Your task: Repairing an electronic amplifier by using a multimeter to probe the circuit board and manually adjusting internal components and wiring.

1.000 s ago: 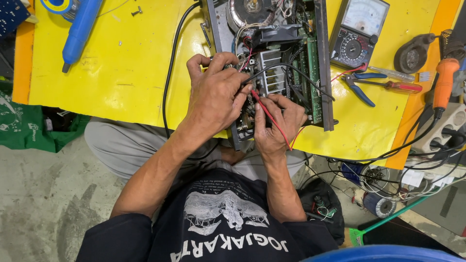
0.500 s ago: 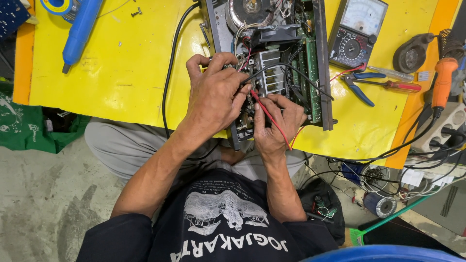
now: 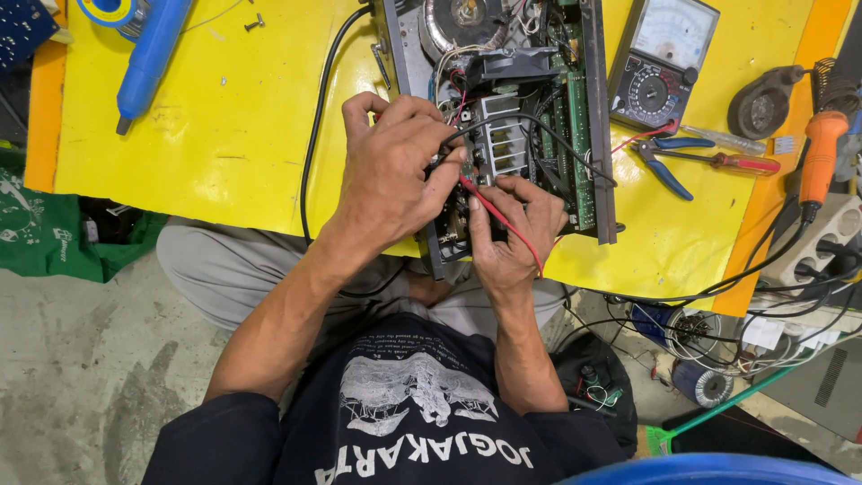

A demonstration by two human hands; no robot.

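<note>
Head view: yellow table [image 3: 224, 135], opened amplifier chassis [image 3: 503, 117] lying on it, circuit boards and heatsink exposed. Left hand [image 3: 395, 175] over the chassis's near-left part, fingers pressed together pinching wires by the heatsink. Right hand [image 3: 512, 233] at the chassis's near edge, fingers curled, pinching the red probe lead [image 3: 498, 216]. Analog multimeter [image 3: 660, 58] just right of the chassis; blue-handled pliers [image 3: 664, 162] beside the chassis's right rim; blue desoldering pump [image 3: 148, 54] well left.

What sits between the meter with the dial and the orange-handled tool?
In the head view, blue-handled pliers and a red-handled screwdriver lie between the meter and the orange-handled tool.
</note>
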